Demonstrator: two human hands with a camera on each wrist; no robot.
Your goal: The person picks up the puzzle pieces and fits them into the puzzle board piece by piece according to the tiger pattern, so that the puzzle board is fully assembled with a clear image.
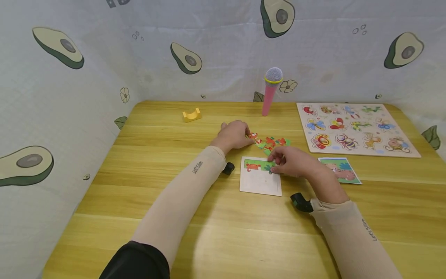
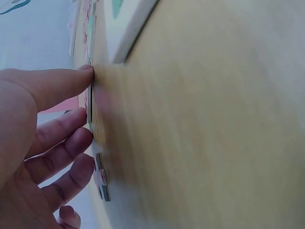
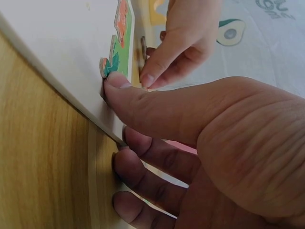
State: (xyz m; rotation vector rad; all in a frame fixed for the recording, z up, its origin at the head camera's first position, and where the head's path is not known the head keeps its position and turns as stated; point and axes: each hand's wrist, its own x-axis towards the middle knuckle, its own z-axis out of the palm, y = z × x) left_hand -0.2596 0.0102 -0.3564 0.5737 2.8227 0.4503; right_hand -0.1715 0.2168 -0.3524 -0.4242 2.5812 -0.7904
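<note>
A small white puzzle board (image 1: 259,184) lies mid-table, with assembled green and orange pieces (image 1: 253,165) along its far side. My right hand (image 1: 296,162) grips the board's far right corner; the thumb lies on the end piece (image 3: 113,62) and the other fingers curl at the edge. Beyond the board, several loose puzzle pieces (image 1: 271,142) are spread in red, orange and green. My left hand (image 1: 232,135) is at the left end of this spread, thumb and forefinger pinching a thin puzzle piece (image 2: 89,102) close to the tabletop. Another piece (image 2: 102,176) lies by its remaining fingers.
A picture card (image 1: 343,170) lies right of the puzzle board, partly behind my right wrist. A large insect puzzle board (image 1: 359,130) is at the back right. Toward the back edge are a pink toy microphone (image 1: 270,93) and a yellow curved block (image 1: 192,115).
</note>
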